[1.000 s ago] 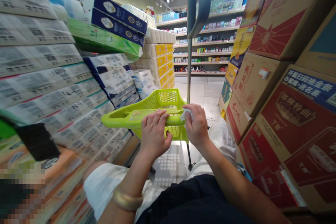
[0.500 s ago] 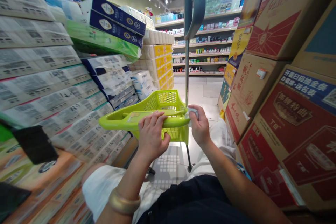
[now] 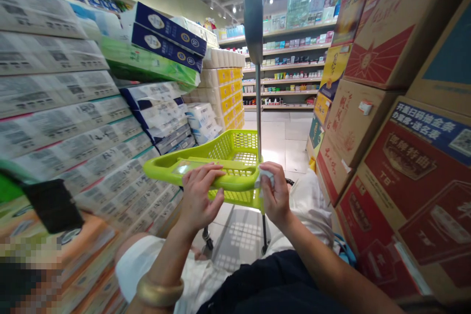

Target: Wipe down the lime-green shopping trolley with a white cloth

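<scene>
A small lime-green shopping cart point(image 3: 158, 169) with a perforated basket stands in front of my knees. My left hand point(image 3: 201, 195) is closed over its front bar, fingers on top and thumb below. At the bar's right corner, beside the pole, my right hand point(image 3: 276, 196) pinches a crumpled white wipe point(image 3: 265, 175) against the plastic. A thin metal pole point(image 3: 258, 117) rises from that corner to a grey loop grip point(image 3: 253, 14) seen nearly edge-on. The wipe is partly hidden by my fingers.
Stacked packs of tissue paper point(image 3: 66, 88) line the left side, with blue boxes point(image 3: 165, 34) on top. Printed cartons point(image 3: 412, 157) are piled at the right. Shelves of small goods point(image 3: 287, 78) stand beyond the tiled floor point(image 3: 274, 130).
The cart has turned slightly, so its loop grip now shows edge-on and the pole sits further left. Both hands appear a little lower, with the wipe still pressed at the right corner.
</scene>
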Demonstrator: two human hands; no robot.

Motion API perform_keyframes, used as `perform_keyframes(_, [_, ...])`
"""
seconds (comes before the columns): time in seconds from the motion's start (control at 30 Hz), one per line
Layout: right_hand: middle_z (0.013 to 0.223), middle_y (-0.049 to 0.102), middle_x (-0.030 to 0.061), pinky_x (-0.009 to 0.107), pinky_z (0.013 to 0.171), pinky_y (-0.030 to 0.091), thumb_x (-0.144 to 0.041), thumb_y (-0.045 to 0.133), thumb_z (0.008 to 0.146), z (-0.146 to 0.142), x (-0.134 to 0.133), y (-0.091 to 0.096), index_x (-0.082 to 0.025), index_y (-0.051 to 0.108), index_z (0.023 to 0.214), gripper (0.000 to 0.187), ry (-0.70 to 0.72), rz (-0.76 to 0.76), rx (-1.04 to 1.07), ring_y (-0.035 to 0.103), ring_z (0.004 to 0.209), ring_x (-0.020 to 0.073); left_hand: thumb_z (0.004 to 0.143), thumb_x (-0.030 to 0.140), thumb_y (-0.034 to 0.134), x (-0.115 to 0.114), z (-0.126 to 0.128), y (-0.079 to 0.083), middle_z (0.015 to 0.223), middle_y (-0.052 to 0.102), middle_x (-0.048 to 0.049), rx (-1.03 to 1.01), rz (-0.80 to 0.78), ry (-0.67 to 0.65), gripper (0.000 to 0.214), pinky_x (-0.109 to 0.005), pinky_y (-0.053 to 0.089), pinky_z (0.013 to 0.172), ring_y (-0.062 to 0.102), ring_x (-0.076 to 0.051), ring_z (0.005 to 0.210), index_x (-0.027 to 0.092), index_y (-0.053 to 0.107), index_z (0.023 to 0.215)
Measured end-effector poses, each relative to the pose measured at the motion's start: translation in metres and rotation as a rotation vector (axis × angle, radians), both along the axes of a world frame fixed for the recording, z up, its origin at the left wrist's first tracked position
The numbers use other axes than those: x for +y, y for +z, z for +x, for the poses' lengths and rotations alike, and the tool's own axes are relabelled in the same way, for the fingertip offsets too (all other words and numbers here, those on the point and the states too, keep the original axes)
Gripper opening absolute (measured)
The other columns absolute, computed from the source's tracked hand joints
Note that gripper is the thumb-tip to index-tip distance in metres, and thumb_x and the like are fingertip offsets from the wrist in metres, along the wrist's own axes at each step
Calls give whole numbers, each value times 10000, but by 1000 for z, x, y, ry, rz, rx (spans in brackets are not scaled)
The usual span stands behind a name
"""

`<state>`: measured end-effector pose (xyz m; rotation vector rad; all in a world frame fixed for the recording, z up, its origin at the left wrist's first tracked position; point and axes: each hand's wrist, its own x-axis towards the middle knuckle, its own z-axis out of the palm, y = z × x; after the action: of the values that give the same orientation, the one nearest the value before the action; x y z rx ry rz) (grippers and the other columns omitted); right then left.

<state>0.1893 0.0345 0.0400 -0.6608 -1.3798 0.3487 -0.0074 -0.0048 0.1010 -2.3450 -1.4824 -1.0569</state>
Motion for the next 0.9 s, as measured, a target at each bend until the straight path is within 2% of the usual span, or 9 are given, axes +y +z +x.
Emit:
perform_keyframes(0.2, [1143,598,64,350,923,478,-388,529,925,-4,15,-5,-231,506,1213,329,117,-312,254,595,995,176,886,371,456,-9,-15,10,1123,686,-57,-18,39,-13,241,-441,345,989,563,-261,1134,232,638,961])
perform_keyframes(0.37, [1195,604,63,365,999,449,-407,590,901,-22,14,4,-254,498,1246,388,328,-318,243,589,1068,182,825,350,539,-21,20,26,1168,655,-93,38,55,96,355,-472,377,1014,568,-286,1118,205,597,1143])
perform_keyframes(0.43, [1132,618,53,350,941,489,-422,586,907,-30,16,25,-266,471,1264,407,425,-299,276,624,994,171,819,333,544,-21,37,29,1126,664,-93,37,-24,83,344,-469,409,996,597,-275,1064,205,580,1137])
perform_keyframes(0.5, [1055,625,38,322,829,536,-451,578,908,-36,19,57,-279,430,1286,440,557,-265,324,655,887,158,816,292,530,-19,48,33,1091,672,-90,23,-120,80,317,-452,439,964,613,-263,1041,203,555,1120])
perform_keyframes(0.57, [984,628,17,300,767,548,-464,599,891,-40,20,90,-289,413,1289,473,655,-206,348,665,831,152,823,275,504,-16,51,35,1024,678,-81,-12,-206,123,242,-430,474,895,633,-255,982,210,535,1054])
perform_keyframes(0.63, [956,625,4,273,724,546,-461,614,883,-43,17,110,-296,417,1285,477,703,-163,331,658,800,141,830,282,486,-14,50,37,979,679,-77,-44,-274,179,184,-413,490,833,647,-255,930,218,516,1000])
perform_keyframes(0.7, [928,614,-2,252,673,537,-456,612,887,-47,11,108,-294,430,1278,460,730,-180,294,645,769,134,825,294,487,-14,44,36,981,679,-86,-54,-330,220,207,-409,494,810,656,-262,909,217,508,1016])
perform_keyframes(0.83, [959,612,26,275,693,548,-476,582,904,-59,-3,65,-259,475,1209,390,810,-312,269,646,814,154,788,214,462,-18,31,33,1110,656,-128,-152,-374,243,420,-416,481,894,647,-264,1006,186,447,1206])
perform_keyframes(0.9, [998,611,35,279,692,553,-485,592,895,-64,-6,60,-254,476,1197,399,856,-341,291,649,829,158,759,158,423,-19,24,33,1173,631,-134,-265,-361,234,517,-399,473,940,632,-237,1054,171,395,1275])
